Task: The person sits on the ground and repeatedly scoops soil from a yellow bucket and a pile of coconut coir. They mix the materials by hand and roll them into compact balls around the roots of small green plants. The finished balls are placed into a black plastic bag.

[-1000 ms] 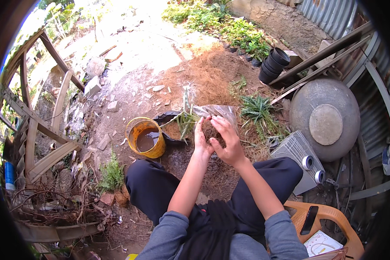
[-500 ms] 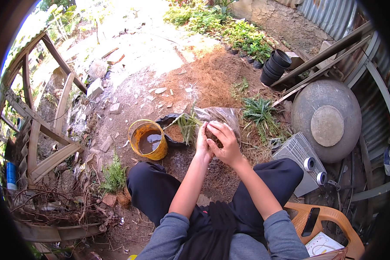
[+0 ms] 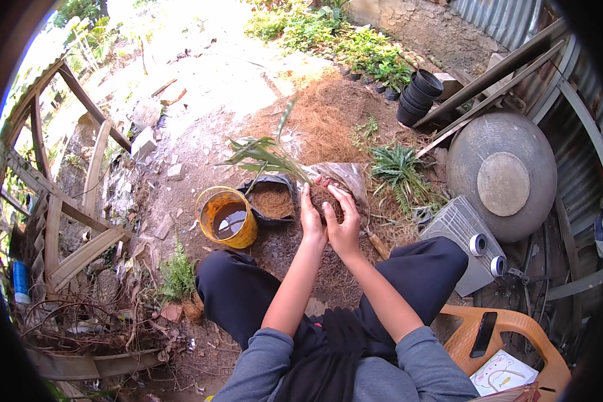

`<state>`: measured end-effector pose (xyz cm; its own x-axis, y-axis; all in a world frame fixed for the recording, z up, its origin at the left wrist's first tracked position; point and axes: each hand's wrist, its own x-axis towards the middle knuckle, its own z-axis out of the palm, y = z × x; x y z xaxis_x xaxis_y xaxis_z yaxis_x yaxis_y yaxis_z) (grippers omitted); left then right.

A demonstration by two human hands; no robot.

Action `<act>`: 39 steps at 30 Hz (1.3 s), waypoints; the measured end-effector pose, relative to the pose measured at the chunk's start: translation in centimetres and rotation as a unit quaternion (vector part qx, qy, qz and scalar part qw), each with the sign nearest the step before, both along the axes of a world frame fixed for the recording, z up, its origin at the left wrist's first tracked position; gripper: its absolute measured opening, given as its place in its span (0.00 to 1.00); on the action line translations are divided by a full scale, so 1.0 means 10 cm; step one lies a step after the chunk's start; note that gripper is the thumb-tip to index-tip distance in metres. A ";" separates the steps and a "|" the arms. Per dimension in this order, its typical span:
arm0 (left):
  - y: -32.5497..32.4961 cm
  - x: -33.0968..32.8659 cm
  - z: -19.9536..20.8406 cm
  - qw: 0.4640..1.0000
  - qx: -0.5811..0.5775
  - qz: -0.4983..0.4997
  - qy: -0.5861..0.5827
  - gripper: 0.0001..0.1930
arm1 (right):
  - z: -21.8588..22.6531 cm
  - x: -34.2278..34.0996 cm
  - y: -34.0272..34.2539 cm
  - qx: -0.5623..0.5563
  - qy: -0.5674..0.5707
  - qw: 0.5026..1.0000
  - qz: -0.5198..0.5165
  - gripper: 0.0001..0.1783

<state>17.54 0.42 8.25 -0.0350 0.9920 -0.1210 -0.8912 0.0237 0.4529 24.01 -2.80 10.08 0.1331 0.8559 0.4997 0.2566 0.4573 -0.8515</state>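
Observation:
Between my two hands rests a leafy green plant with a brown root ball. My left hand cups the ball's near left side. Around its right side curve the fingers of my right hand. The stems lean up and left, over a black grow bag filled with brown fibre. Left of that bag stands a yellow bucket of murky water. Behind my hands lies a clear plastic bag, partly hidden. A wooden-handled tool lies close to my right knee.
Loose brown fibre covers the ground ahead. At right are a plant clump, stacked black pots, a large round grey vessel and a wire crate. An orange plastic chair holds a phone. Wooden frames stand left.
The plant's leaves have swung upward and left, and its root ball now shows between my hands. My right hand has shifted slightly left and down. More of the fibre-filled grow bag is visible.

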 end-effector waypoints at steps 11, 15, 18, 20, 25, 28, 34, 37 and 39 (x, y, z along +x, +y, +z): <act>0.01 -0.01 -0.18 0.993 0.069 -0.082 -0.045 0.21 | 0.07 0.08 0.05 0.135 -0.245 0.958 0.069 0.20; -0.02 -0.02 -0.02 0.995 0.008 -0.086 -0.046 0.21 | 0.10 0.17 0.07 0.100 -0.186 0.971 0.111 0.20; -0.03 -0.09 0.09 0.995 -0.007 -0.098 -0.029 0.22 | 0.13 0.20 0.06 0.065 -0.082 0.991 0.085 0.22; -0.09 -0.05 0.22 0.990 0.023 -0.125 -0.056 0.22 | 0.07 0.20 0.07 0.045 -0.007 0.998 0.043 0.24; -0.09 0.02 0.20 0.995 0.009 -0.066 0.079 0.21 | -0.05 0.14 0.04 -0.023 0.160 0.987 0.017 0.21; -0.07 0.03 0.17 0.986 0.029 -0.070 0.145 0.21 | -0.09 0.09 -0.02 -0.025 0.154 0.988 0.019 0.20; -0.06 0.06 0.05 0.993 0.022 -0.065 0.101 0.16 | -0.12 0.03 -0.02 -0.009 0.103 0.995 0.008 0.20; 0.01 -0.04 -0.02 0.990 -0.027 -0.099 -0.095 0.15 | 0.01 0.09 0.00 0.004 0.052 0.997 0.052 0.19; 0.03 -0.13 -0.08 0.979 -0.030 -0.105 -0.174 0.16 | 0.18 0.18 0.02 0.027 -0.019 0.998 0.062 0.19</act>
